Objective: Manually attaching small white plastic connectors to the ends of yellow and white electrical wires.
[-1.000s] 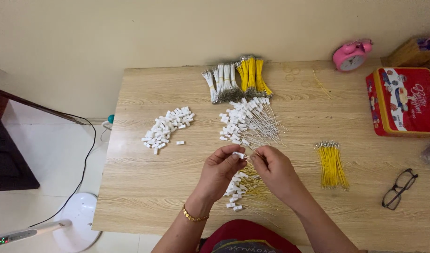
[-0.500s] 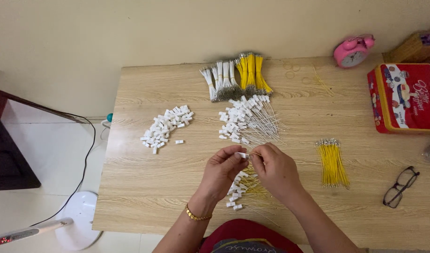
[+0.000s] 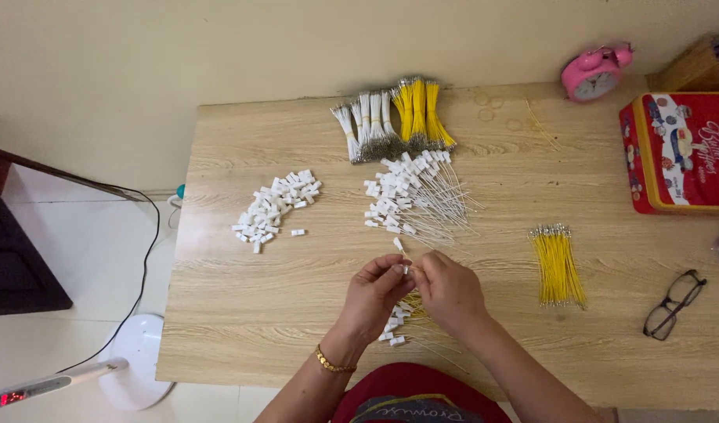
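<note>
A large fanned heap of white wires fitted with small white plastic connectors (image 3: 410, 196) lies at centre frame, while the loose pile of white connectors (image 3: 275, 207) at left and loose yellow wires (image 3: 558, 264) at right remain. Both the left hand (image 3: 375, 294) and right hand (image 3: 447, 288) pinch shut on one thin white wire with a connector (image 3: 401, 252) at lower centre. Since the earlier frame, the hands sit almost unchanged.

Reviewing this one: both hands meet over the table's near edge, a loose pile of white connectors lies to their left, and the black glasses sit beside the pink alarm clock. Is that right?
Not quite. The head view shows the black glasses at the table's near right, far from the pink alarm clock at the back edge. The left hand and right hand do meet, and the white connectors lie left.
</note>
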